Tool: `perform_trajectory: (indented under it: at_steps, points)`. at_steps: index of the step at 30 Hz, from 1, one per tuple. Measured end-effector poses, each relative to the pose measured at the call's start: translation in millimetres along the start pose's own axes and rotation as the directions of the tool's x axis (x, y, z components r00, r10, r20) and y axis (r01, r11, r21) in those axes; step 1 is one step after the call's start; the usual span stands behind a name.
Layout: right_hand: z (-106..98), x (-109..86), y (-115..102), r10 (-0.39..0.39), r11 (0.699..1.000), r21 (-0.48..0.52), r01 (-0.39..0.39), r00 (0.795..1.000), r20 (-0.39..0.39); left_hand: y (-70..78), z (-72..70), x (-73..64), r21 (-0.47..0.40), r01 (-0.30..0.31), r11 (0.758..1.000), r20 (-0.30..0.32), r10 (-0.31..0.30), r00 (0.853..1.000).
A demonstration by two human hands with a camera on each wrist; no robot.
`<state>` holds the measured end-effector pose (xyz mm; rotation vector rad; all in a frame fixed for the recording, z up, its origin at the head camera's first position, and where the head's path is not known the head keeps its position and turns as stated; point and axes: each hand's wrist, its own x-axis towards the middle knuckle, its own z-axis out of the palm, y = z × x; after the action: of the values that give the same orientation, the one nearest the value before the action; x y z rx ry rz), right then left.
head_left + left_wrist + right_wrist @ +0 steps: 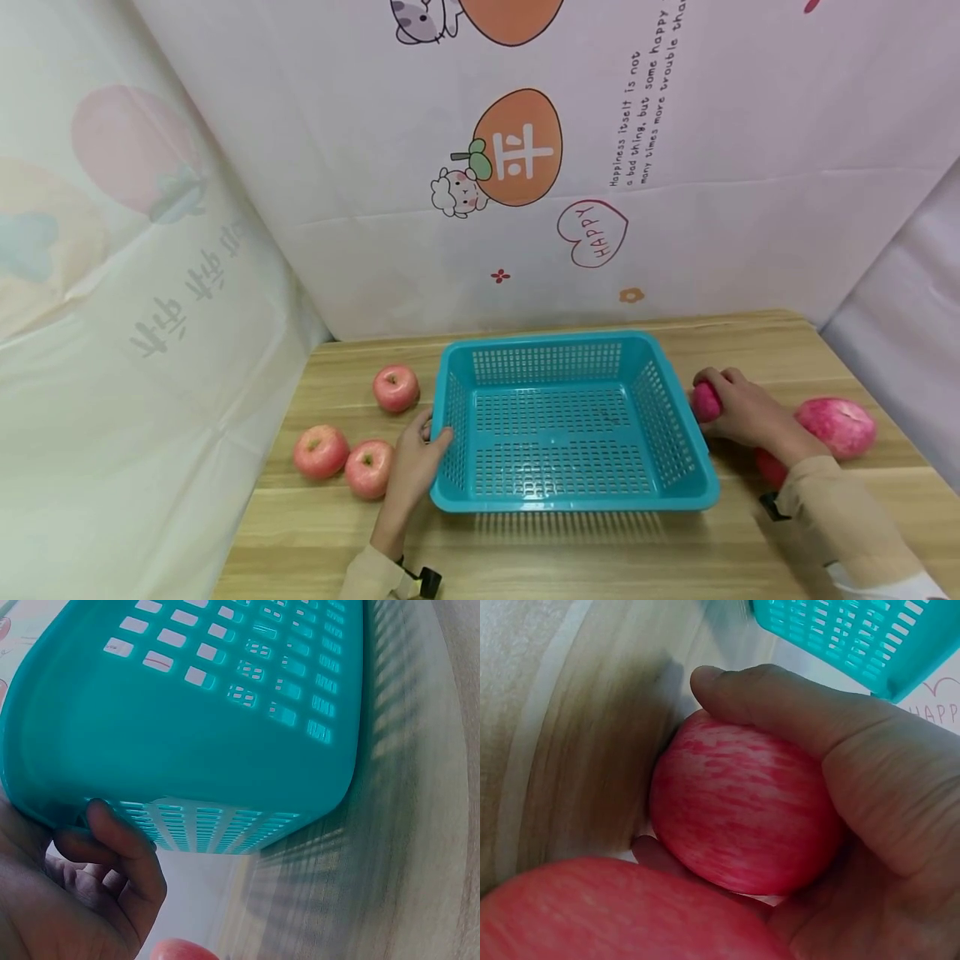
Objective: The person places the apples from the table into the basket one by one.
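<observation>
Apples (320, 452), three of them, lie on the table (288, 546) to the left of the left hand (415, 460). That hand grips the left rim of the blue basket (555, 505), which sits between both hands. Just beyond its right wall, the right hand (752, 414) curls round a streaked red fruit (707, 402). A second red fruit (770, 468), partly hidden, lies by the right wrist; a large pink fruit (836, 427) lies further right.

in the head view, the right hand (744, 414) partly covers the held fruit (706, 403), and the wrist (799, 447) hides part of a red fruit (769, 468); the bottom edge cuts the bench (300, 558). the left wrist view crops the basket (187, 742) and an apple (182, 951); the right wrist view crops a foreground fruit (622, 915).
</observation>
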<state>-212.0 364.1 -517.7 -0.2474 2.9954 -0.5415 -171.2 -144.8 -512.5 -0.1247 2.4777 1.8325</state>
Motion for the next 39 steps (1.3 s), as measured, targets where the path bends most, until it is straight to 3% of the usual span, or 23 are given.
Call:
perform_trajectory:
  at_steps: [26,39]
  points:
    - [1.2,-0.5,4.0,-0.028,0.999,-0.033,0.026,0.999,-0.038,0.8,-0.2,1.2,0.005,-0.008,1.000,0.007,0.008,1.000]
    - [-16.7,-1.3,-8.2,0.004,1.000,-0.022,-0.006,0.998,-0.064,0.6,0.8,2.0,0.009,0.000,1.000,0.000,0.000,1.000]
